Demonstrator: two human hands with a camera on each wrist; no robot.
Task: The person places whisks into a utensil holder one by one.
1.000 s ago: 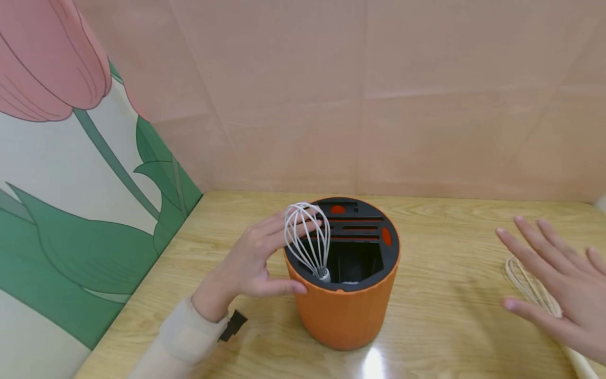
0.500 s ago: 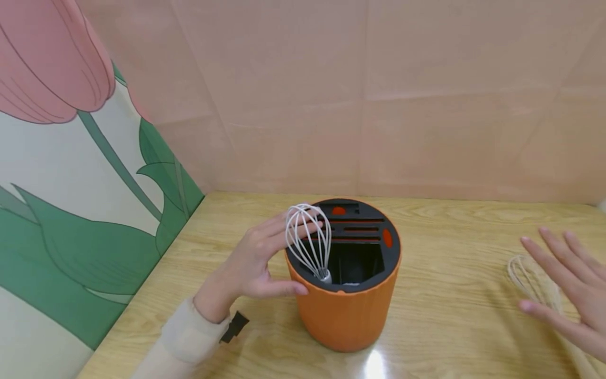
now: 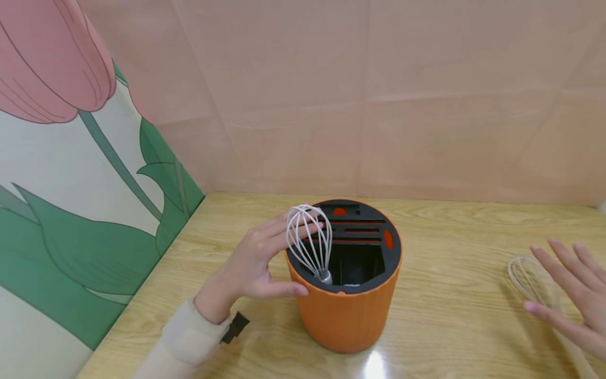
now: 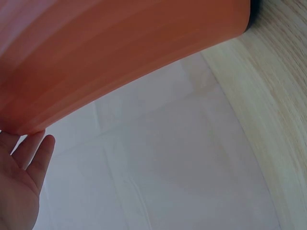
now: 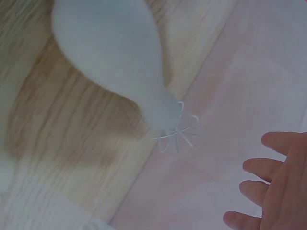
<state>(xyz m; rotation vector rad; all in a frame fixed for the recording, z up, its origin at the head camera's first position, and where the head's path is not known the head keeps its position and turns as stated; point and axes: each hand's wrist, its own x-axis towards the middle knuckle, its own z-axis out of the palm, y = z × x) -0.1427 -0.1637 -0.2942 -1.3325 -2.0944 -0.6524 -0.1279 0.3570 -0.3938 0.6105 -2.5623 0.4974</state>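
My left hand (image 3: 258,258) grips the left side of an orange utensil holder (image 3: 347,321), its thumb at the front rim and its fingers reaching over the black slotted top (image 3: 392,263). A whisk (image 3: 310,242) stands in the holder with its wires up and its handle hidden inside; it overlaps my left fingers. In the left wrist view, fingertips (image 4: 42,151) meet the orange wall (image 4: 120,43). On the right, my right hand (image 3: 579,300) is spread above a second whisk (image 5: 115,52) with a pale, thick handle, lying on the table. No object is in that hand.
The holder stands on a light wood table (image 3: 440,310), with long slots and a large square opening in its top. Behind it rises a pinkish wall covering (image 3: 379,105). A panel with a tulip print (image 3: 113,221) borders the left side.
My right hand has moved to the right and slightly toward me, uncovering more of the lying whisk's wires. The left hand, the holder and the standing whisk keep their places.
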